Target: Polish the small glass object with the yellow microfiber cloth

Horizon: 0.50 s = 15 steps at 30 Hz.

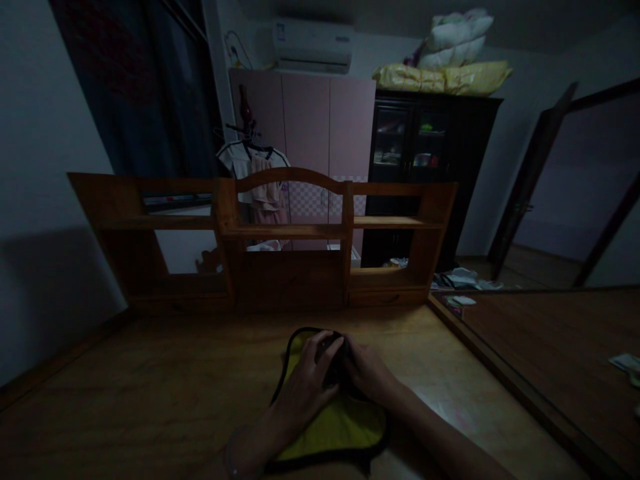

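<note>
A yellow cloth with a dark border (336,427) lies flat on the wooden desk (150,387) in front of me. My left hand (305,383) rests on the cloth with its fingers curled over a small dark object (334,360). My right hand (367,373) presses against the same object from the right, fingers closed round it. The room is dim and I cannot make out what the dark object is.
A wooden shelf unit (280,233) stands along the desk's far edge. Behind it are a pink wardrobe (310,133), a dark cabinet (425,153) with bedding on top, hanging clothes and an air conditioner. A darker wooden surface (560,360) adjoins on the right.
</note>
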Available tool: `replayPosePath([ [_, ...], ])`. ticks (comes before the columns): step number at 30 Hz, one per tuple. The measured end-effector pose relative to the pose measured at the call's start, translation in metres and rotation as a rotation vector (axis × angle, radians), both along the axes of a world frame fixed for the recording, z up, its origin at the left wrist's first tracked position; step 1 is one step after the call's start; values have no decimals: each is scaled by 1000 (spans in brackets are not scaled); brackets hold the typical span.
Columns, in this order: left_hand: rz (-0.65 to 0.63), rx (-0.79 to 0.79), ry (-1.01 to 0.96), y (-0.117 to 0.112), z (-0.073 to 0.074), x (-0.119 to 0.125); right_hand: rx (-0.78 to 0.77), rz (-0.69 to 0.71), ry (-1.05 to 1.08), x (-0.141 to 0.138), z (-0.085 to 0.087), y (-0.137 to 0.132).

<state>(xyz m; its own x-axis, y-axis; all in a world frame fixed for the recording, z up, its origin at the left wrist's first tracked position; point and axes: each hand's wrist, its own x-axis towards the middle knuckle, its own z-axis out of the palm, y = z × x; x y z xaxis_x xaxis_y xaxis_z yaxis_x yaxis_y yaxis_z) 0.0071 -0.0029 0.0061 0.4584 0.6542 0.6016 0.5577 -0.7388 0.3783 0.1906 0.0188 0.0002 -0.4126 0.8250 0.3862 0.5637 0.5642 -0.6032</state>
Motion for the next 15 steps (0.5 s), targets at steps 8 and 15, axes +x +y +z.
replayPosePath([
  [8, -28, -52, -55, -2, 0, -1, 64, -114, -29, 1, 7, -3],
  [15, -56, -20, -36, 0, -5, -2, 28, 10, -50, 6, 7, -9],
])
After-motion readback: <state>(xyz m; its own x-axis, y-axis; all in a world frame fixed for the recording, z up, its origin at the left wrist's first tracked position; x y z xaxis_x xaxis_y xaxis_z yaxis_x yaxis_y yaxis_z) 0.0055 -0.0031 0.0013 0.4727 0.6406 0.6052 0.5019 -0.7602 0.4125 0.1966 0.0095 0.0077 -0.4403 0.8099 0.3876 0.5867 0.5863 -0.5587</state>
